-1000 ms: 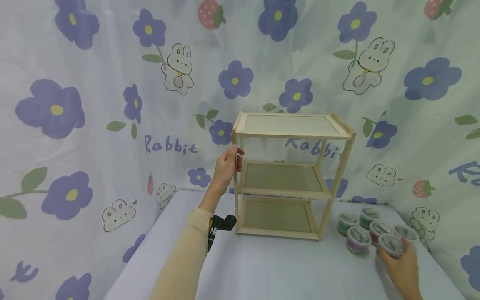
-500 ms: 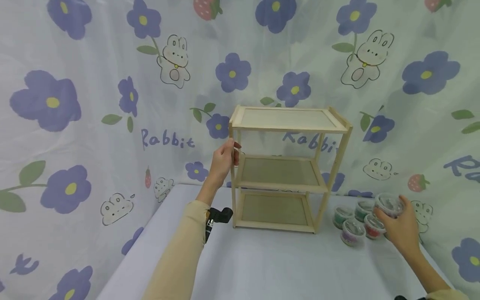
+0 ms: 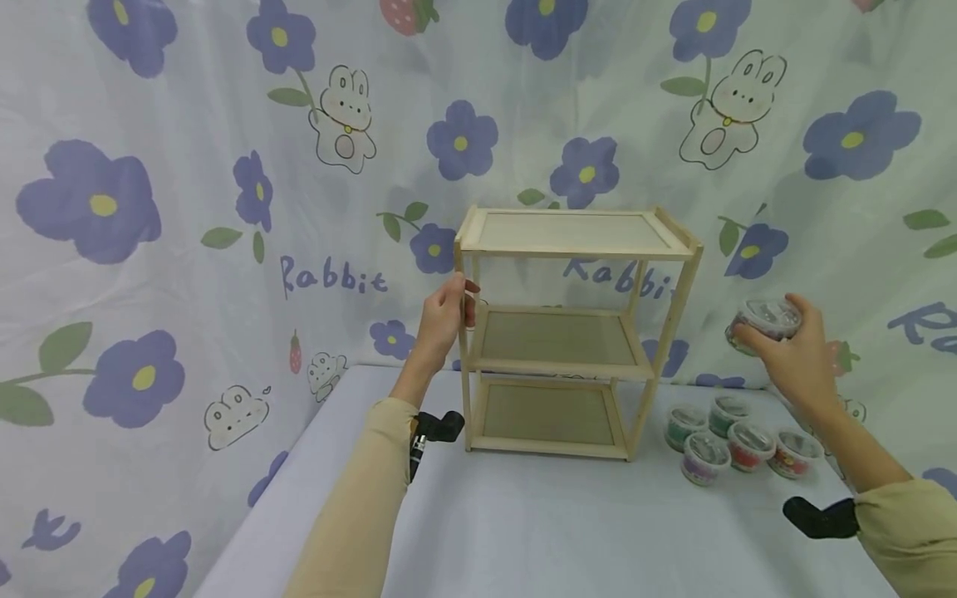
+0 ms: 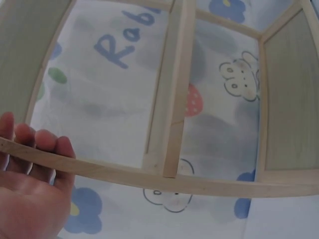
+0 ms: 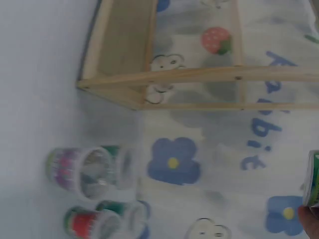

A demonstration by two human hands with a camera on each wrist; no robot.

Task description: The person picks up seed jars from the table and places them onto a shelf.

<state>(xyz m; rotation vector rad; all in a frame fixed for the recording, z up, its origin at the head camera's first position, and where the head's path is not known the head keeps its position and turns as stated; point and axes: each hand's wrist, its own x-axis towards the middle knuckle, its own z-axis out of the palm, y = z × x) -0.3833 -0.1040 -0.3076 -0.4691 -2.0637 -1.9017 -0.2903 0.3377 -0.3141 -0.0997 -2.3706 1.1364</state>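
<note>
A three-tier wooden shelf stands on the white-covered table. My left hand grips its front left post, and in the left wrist view the fingers curl round that wooden post. Raised to the right of the shelf, my right hand holds a small round tub with a clear lid between thumb and fingers. Only an edge of this tub shows in the right wrist view. Below it on the table sit several similar lidded tubs, among them a purple one and a red one.
A white curtain printed with purple flowers, rabbits and strawberries hangs behind and beside the table. Another red tub and two green tubs, one of them the nearer green tub, stand close to the shelf's right side.
My right hand has lifted the tub from the group on the table, up to about the height of the middle shelf. The left hand keeps its grip on the post.
</note>
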